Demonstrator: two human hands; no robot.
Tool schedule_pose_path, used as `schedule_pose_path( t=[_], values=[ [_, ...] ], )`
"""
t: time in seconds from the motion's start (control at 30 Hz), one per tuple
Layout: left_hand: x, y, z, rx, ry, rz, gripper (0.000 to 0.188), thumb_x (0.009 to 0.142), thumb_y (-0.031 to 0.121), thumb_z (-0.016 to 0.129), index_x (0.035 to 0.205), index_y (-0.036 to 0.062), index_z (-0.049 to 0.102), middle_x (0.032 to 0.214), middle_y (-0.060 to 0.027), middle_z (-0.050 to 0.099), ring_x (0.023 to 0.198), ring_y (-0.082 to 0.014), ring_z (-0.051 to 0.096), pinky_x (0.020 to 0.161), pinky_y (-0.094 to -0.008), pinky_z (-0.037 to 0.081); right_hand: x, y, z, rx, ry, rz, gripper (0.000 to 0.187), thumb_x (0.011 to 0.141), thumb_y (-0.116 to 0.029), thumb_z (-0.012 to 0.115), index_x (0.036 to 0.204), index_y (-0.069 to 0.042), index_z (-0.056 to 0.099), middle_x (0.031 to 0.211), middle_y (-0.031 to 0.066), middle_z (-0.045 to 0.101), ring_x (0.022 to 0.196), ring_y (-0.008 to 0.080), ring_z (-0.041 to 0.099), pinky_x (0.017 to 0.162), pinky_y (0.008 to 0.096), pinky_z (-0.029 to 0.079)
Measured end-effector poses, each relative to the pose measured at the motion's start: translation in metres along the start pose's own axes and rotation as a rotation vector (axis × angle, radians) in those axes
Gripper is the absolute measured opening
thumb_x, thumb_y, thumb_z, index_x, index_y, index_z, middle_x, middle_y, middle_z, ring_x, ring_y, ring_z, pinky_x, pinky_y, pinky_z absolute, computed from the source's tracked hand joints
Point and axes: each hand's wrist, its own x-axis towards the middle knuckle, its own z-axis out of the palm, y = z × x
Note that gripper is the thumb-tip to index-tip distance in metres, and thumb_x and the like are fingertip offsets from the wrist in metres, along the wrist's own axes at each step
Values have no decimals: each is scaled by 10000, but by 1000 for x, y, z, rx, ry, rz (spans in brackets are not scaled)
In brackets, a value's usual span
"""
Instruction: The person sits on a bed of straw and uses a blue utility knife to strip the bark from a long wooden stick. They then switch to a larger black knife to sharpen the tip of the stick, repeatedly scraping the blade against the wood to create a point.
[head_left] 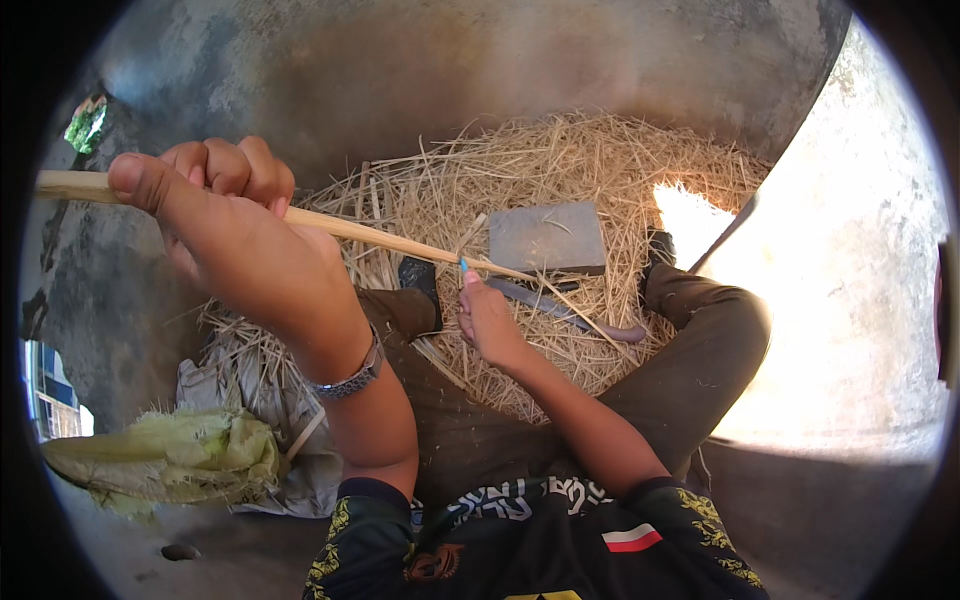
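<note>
A long pale wooden strip [380, 236], possibly bamboo, slants from the upper left down toward the middle. My left hand [235, 210] is raised and closed around it, thumb lying along the strip. Lower down, my right hand [488, 318] is closed, its thumb pressed up by the strip. A small blue piece [464, 265] shows at that thumb tip, against the strip; the rest of what this hand holds is hidden. Past it, a thin sliver [585, 312] runs down to the right. A curved blade with a handle [625, 333] lies just beyond my right hand.
A grey rectangular block [548, 236] rests on a heap of straw-like shavings [600, 150] between my feet. A concrete wall [560, 60] curves behind it. At my left lie a frayed yellow-green sack [180, 455] and pale crumpled sheeting [300, 480]. Bright sunlight falls at right.
</note>
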Motion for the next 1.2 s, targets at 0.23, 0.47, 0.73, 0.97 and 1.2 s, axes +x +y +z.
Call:
schedule_pose_path(
  t=[0.23,0.47,0.73,0.97,1.2],
  values=[
    [20,-12,-13,-120,-55,-93,521,991,583,466,781,128,326,622,32,251,493,-66,223,434,-219,203,10,-10,-19,-81,-30,-12,504,1050,-510,321,764,-102,396,481,-28,285,362,102,286,357,260,243],
    [6,-2,-10,-155,-122,-92,533,984,600,461,782,123,336,618,32,274,485,-57,227,436,-212,202,-26,-53,15,113,-170,-99,515,1056,-512,310,747,-106,379,493,-7,324,393,91,314,377,255,269],
    [10,-1,-12,-241,-182,-122,540,989,599,451,772,115,350,596,36,276,481,-58,220,434,-215,189,-17,-42,5,-147,-79,-160,540,1054,-527,303,724,-105,370,502,-10,311,418,98,312,414,260,279],
    [9,-3,-11,-283,-256,-135,528,997,581,453,768,114,359,583,39,262,475,-55,212,430,-214,183,-6,-14,-4,-12,-16,-36,536,1047,-534,320,732,-103,378,492,-5,288,387,113,276,391,285,249],
    [14,-5,-16,-305,-298,-135,532,986,600,455,772,120,365,583,38,266,478,-59,205,434,-214,179,-6,-18,-8,76,68,102,550,1034,-561,315,741,-101,388,466,1,327,351,121,287,350,285,245]
  ],
)
